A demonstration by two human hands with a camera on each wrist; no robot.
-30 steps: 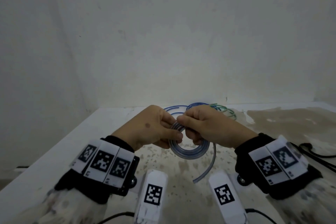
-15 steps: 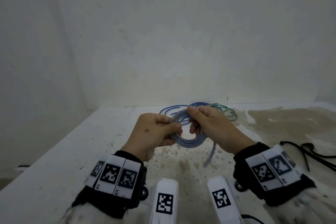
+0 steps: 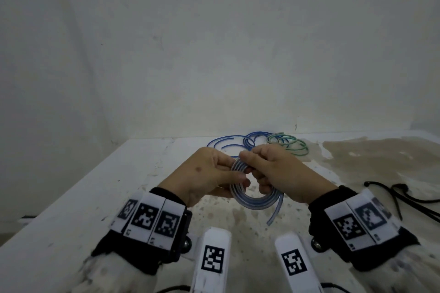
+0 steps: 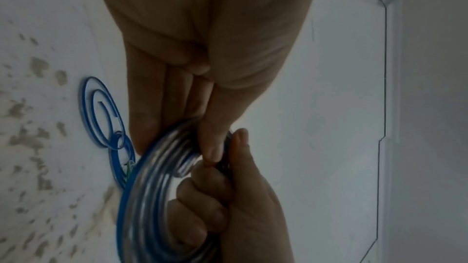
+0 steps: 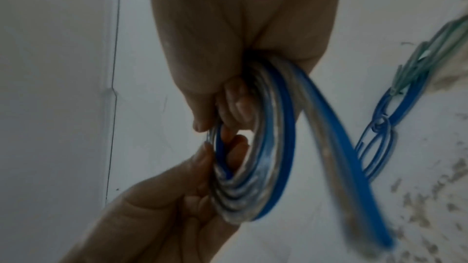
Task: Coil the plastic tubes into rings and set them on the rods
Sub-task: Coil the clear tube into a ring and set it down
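A clear tube with a blue stripe (image 3: 252, 202) is wound into a small coil held above the table between both hands. My left hand (image 3: 209, 173) pinches the coil's left side with thumb and fingers (image 4: 210, 143). My right hand (image 3: 273, 173) grips its top and right side, fingers curled through the ring (image 5: 235, 105). A short free tail (image 3: 277, 209) hangs down from the coil's right side. The same coil fills the wrist views (image 4: 152, 197) (image 5: 255, 177). No rods are in view.
Thin blue tubes (image 3: 235, 143) and green tubes (image 3: 288, 144) lie loosely looped at the table's back, by the wall. Black cables (image 3: 392, 192) lie at the right. The white table (image 3: 71, 209) is stained brown on its right part. Two white tagged bars (image 3: 214, 259) sit near me.
Both hands with the coil have drifted slightly nearer and lower. The free tail has grown shorter as more tube went onto the coil.
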